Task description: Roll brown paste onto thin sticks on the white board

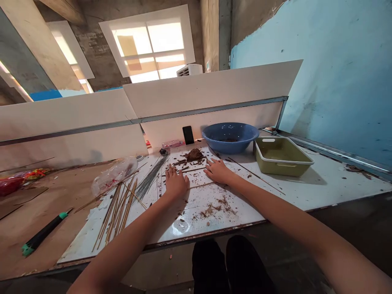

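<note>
Both hands lie palm down on the white board [196, 208], fingers stretched out and apart. My left hand [177, 182] rests beside the bundle of thin grey wires [150, 179]. To its right, my right hand [218, 170] lies flat in front of the blue basin. A thin stick [200, 186] runs between the two hands; its ends pass out of sight under or beside them. Just beyond the fingers sits a lump of dark brown paste [195, 154] with crumbled bits around it. Another thin stick [196, 169] lies between the fingertips.
Behind stand a blue basin [230, 141] and a black phone [188, 134]; a green tub [280, 157] is at right. Bamboo sticks [119, 210], a clear plastic bag [114, 175] and a black-green screwdriver-like tool [45, 232] lie left. Brown crumbs [219, 208] dot the front.
</note>
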`<move>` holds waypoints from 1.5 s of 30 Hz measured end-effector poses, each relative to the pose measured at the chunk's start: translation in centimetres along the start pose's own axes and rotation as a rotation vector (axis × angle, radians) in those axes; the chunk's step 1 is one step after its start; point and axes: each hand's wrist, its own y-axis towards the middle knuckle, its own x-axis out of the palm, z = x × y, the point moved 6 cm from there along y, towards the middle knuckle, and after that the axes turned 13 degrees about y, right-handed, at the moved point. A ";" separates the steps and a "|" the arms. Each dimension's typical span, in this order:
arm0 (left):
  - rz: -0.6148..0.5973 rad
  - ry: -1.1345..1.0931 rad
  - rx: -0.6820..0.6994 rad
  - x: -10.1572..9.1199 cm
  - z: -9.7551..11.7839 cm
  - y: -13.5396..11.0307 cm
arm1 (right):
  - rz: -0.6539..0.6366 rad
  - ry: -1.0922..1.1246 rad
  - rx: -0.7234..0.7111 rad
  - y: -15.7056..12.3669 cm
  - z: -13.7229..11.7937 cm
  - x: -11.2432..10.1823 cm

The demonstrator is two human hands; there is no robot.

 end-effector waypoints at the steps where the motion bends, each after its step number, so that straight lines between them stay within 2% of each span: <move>1: -0.006 0.002 -0.009 -0.1 -0.1 0.0 | -0.009 -0.001 0.018 0.0 0.1 0.1; 7: 0.015 0.043 0.019 -0.4 0.0 0.0 | 0.002 -0.033 -0.030 -0.1 -0.2 -0.2; 12: 0.021 0.014 -0.011 0.0 -0.4 0.1 | -0.019 0.000 0.040 -0.1 0.3 -0.1; 17: 0.043 0.025 0.022 0.3 0.1 0.0 | -0.003 -0.037 -0.013 -0.1 0.0 -0.2; 22: 0.006 0.002 -0.004 0.6 -0.5 0.5 | -0.017 0.006 0.034 0.2 0.8 0.5; 28: 0.048 0.023 0.039 0.2 -0.2 0.5 | 0.035 0.002 -0.035 0.2 0.4 0.0; 33: 0.025 0.039 -0.010 0.1 -0.5 0.2 | -0.003 -0.008 0.034 0.3 0.7 0.4; 37: 0.065 0.032 0.041 -0.7 -0.4 -0.1 | 0.000 -0.012 0.017 0.0 0.4 -0.1; 41: 0.163 0.022 0.051 -1.7 -0.2 -0.1 | 0.022 -0.014 -0.012 -0.2 -0.2 -1.0; 45: 0.164 -0.048 0.191 -1.0 1.6 -0.2 | 0.048 -0.018 -0.041 -0.2 -0.8 -1.5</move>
